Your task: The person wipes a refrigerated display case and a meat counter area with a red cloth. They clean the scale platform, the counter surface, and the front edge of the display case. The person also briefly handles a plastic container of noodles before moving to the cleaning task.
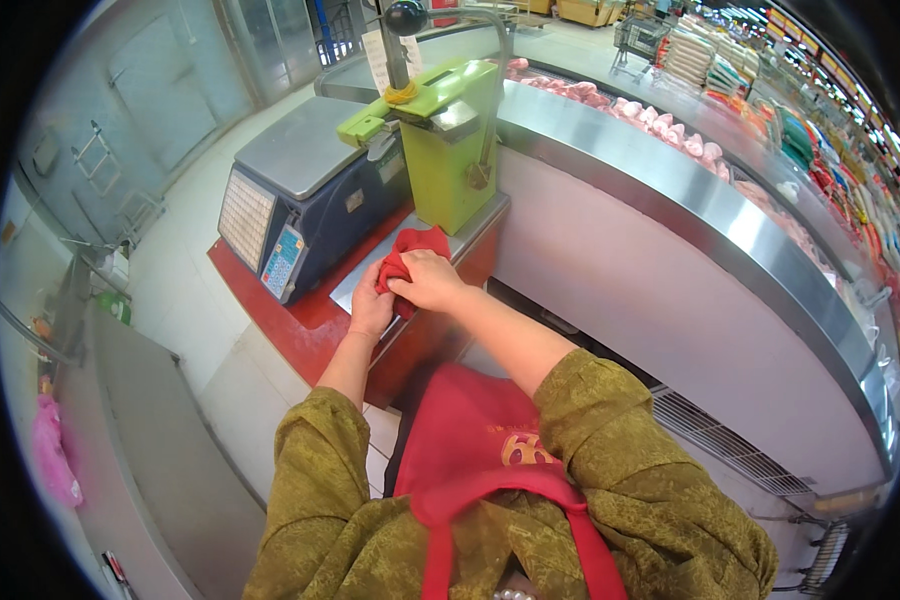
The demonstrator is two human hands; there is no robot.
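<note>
A crumpled red cloth (422, 241) is held between both my hands above the near corner of a red counter (270, 330). My left hand (372, 300) grips its left side, and my right hand (429, 279) closes over it from the right with the fingers bent. Part of the cloth hangs below my hands. Just beyond them stands a green bag-sealing device (450, 165) with a metal lever and a black ball knob (406, 18). To its left is a dark blue weighing scale (330, 202) with a flat metal pan and a keypad.
A chilled display case with a steel rim (645, 165) curves along the right, holding raw meat pieces (675, 133). A grey bench (157, 450) runs along the left, near a pink plastic bag (56, 450). A shopping cart (639, 39) and stacked sacks (694, 56) stand farther back.
</note>
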